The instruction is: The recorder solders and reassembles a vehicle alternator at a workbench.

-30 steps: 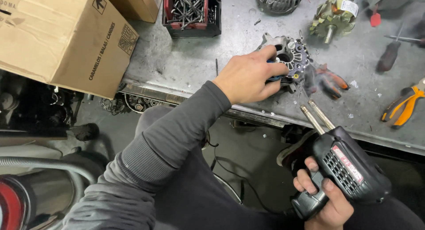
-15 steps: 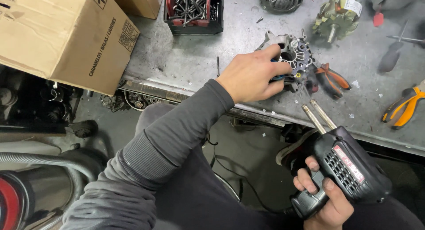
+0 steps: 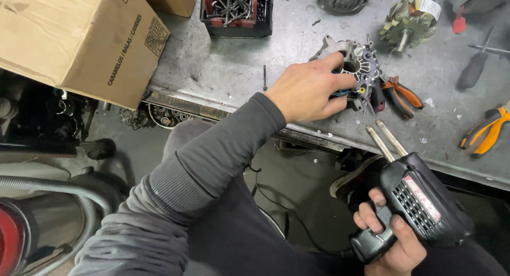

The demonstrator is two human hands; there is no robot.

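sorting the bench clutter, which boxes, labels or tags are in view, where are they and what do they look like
Big box: top left, over the bench edge; brown cardboard, dark print on its side.
Second box: top edge, behind the big one; brown cardboard, mostly cut off.
Gun label: on the black soldering gun in the right hand; narrow red and white strip.
Rotor tag: top right, on the rotor; small, white.

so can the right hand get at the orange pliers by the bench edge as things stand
Probably not right away: the right hand is wrapped around the black soldering gun below the bench. The orange pliers lie uncovered on the bench, so the path looks free once that hand is emptied.
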